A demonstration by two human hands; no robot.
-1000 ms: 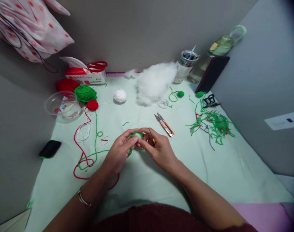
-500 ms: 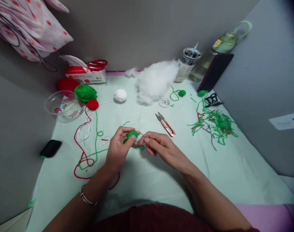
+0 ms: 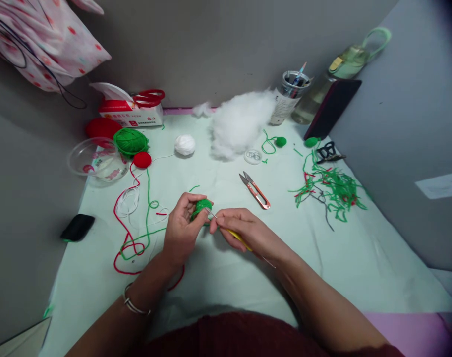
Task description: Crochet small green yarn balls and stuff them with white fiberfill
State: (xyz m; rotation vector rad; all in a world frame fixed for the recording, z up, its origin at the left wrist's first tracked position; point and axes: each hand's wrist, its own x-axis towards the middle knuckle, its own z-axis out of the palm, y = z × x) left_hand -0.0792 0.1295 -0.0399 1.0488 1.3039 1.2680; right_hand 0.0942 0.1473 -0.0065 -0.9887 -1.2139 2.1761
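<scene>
Near the middle of the table, my left hand (image 3: 183,223) pinches a small green crocheted piece (image 3: 203,204) between thumb and fingers. My right hand (image 3: 244,225) is closed around a crochet hook (image 3: 238,238) with a yellow grip and metal ends. The hook's front tip touches or nearly touches the green piece beside my left thumb; its rear end sticks out past my right wrist. Green yarn (image 3: 147,237) runs across the table to my left hand. Orange-handled snips (image 3: 254,191) lie beyond my right hand.
White stuffing (image 3: 241,124) sits at the back. On the left are a clear plastic tub (image 3: 97,161), a green yarn ball (image 3: 131,142), a red ball (image 3: 142,159) and a white ball (image 3: 185,145). Green scraps (image 3: 339,191), a pen cup (image 3: 287,99) and a bottle (image 3: 315,96) stand or lie right.
My right hand has turned, so the hook's yellow grip and rear end now show. The hook's tip has moved down and left on the green piece, toward my left thumb.
</scene>
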